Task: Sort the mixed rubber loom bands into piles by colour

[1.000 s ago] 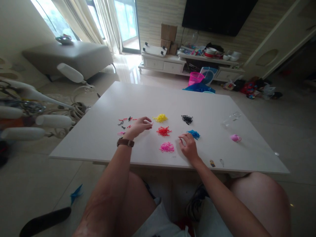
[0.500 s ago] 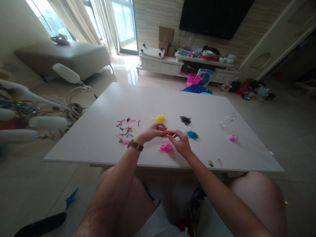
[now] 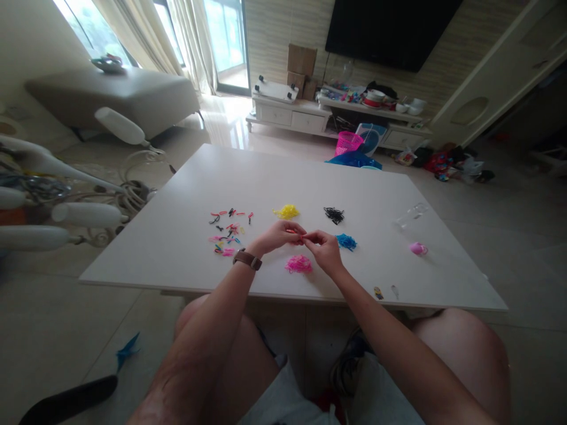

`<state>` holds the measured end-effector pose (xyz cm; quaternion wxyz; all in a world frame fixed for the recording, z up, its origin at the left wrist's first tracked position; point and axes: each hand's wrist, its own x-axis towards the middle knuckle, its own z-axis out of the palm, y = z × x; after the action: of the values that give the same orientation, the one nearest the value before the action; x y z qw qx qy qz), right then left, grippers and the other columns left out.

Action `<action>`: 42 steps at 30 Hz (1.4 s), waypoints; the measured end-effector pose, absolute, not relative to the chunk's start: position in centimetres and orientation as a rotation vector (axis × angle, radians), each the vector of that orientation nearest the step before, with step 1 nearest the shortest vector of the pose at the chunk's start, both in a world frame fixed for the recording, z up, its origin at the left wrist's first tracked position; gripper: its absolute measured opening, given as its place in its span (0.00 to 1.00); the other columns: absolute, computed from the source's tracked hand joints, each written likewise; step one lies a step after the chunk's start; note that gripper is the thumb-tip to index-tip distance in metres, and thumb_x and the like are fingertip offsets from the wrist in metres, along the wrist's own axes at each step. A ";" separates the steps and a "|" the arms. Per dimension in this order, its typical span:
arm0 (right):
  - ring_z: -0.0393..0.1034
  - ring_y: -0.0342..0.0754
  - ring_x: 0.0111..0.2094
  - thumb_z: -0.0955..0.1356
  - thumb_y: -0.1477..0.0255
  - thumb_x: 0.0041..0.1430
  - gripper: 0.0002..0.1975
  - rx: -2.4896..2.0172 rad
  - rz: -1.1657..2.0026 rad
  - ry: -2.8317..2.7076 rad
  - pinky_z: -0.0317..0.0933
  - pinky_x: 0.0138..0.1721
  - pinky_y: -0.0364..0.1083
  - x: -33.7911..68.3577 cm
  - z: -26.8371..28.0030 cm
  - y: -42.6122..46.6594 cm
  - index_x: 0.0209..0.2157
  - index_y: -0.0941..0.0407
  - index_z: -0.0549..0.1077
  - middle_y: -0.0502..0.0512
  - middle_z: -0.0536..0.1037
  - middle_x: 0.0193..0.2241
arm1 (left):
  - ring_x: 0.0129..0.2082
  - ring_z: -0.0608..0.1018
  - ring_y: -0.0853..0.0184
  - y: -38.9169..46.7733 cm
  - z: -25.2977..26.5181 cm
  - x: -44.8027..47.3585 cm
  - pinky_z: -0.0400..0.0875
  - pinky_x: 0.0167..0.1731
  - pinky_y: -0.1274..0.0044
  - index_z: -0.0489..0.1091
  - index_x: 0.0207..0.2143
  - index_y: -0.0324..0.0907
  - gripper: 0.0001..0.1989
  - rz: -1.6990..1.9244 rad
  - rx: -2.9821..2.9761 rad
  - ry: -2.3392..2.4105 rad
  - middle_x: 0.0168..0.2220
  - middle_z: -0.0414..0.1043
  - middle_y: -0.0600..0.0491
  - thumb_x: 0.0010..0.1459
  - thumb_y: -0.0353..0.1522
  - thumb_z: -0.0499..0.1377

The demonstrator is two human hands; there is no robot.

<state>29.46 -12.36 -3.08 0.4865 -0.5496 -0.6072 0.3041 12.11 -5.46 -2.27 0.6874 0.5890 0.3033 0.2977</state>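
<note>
My left hand (image 3: 283,234), with a brown watch (image 3: 248,259) on the wrist, and my right hand (image 3: 323,245) meet above the middle of the table, fingertips pinched together. Between them shows a bit of red, which looks like small rubber bands (image 3: 303,236); the fingers cover most of it. Around the hands lie piles of small bands: pink (image 3: 299,264) in front, blue (image 3: 346,242) to the right, yellow (image 3: 287,211) and black (image 3: 333,215) behind. Left of my left hand, linked or knotted bands in mixed colours (image 3: 228,233) are spread out in small groups.
On the white table (image 3: 266,171), a clear container (image 3: 411,216) and a pink lidded item (image 3: 418,248) sit at the right. Near the front edge lie a small yellow figure piece (image 3: 378,293) and a clear piece (image 3: 395,291). Lamp arms (image 3: 88,221) stand off the left side.
Both hands stay together in nearly the same place. My right fingers have closed in tighter on the red bands, and less red shows. The view has shifted slightly.
</note>
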 end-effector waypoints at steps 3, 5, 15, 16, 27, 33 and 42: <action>0.77 0.51 0.30 0.73 0.67 0.53 0.06 -1.370 0.762 -1.417 0.70 0.34 0.48 29.3 -3.0 -12.4 0.30 0.55 0.81 0.54 0.83 0.29 | 0.29 0.79 0.69 -5.6 -2.1 12.3 0.74 0.33 0.77 0.78 0.30 0.38 0.02 0.696 1.352 0.730 0.26 0.77 0.50 0.50 0.26 0.65; 0.78 0.51 0.30 0.74 0.66 0.51 0.07 -1.369 0.812 -1.350 0.71 0.35 0.48 29.2 -3.0 -12.4 0.30 0.55 0.81 0.55 0.83 0.28 | 0.28 0.79 0.68 -5.7 -2.0 12.4 0.74 0.31 0.78 0.78 0.29 0.38 0.02 0.730 1.369 0.749 0.26 0.77 0.50 0.50 0.26 0.64; 0.75 0.48 0.28 0.79 0.63 0.41 0.13 -1.266 1.073 -0.968 0.70 0.35 0.49 28.7 -3.1 -11.6 0.28 0.56 0.81 0.53 0.82 0.24 | 0.28 0.81 0.67 -5.6 -2.3 12.9 0.74 0.28 0.78 0.79 0.29 0.37 0.07 0.876 1.489 0.763 0.26 0.79 0.50 0.49 0.24 0.61; 0.75 0.48 0.28 0.79 0.63 0.40 0.13 -1.257 1.097 -0.940 0.70 0.36 0.49 28.6 -3.1 -11.6 0.28 0.56 0.81 0.54 0.82 0.25 | 0.27 0.80 0.67 -5.6 -2.4 12.9 0.74 0.28 0.79 0.79 0.28 0.37 0.07 0.887 1.503 0.754 0.26 0.79 0.50 0.48 0.24 0.61; 0.74 0.47 0.29 0.76 0.66 0.43 0.11 -1.373 0.877 -1.017 0.68 0.37 0.48 32.2 -3.8 -9.9 0.30 0.57 0.80 0.53 0.81 0.27 | 0.29 0.78 0.66 -4.9 -1.9 11.3 0.72 0.33 0.76 0.78 0.28 0.39 0.08 0.898 1.903 1.207 0.27 0.79 0.50 0.50 0.24 0.59; 0.76 0.50 0.34 0.71 0.66 0.50 0.12 -1.600 0.492 -1.289 0.70 0.41 0.51 38.2 -3.6 -7.4 0.36 0.57 0.80 0.58 0.83 0.33 | 0.35 0.79 0.64 -5.0 -2.7 11.3 0.72 0.43 0.74 0.81 0.30 0.40 0.11 0.753 2.226 1.222 0.33 0.80 0.48 0.51 0.23 0.58; 0.75 0.53 0.39 0.68 0.72 0.50 0.16 -1.764 0.296 -1.599 0.69 0.45 0.53 41.9 -4.2 -3.7 0.41 0.57 0.79 0.59 0.82 0.41 | 0.39 0.79 0.63 -4.9 -2.1 11.1 0.72 0.48 0.73 0.83 0.34 0.41 0.15 0.765 2.206 1.270 0.39 0.81 0.48 0.54 0.22 0.56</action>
<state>41.85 -3.67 -4.16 0.3628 -0.6851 -0.6211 0.1150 11.10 -4.88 -2.14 0.2396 0.8057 0.4640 0.2795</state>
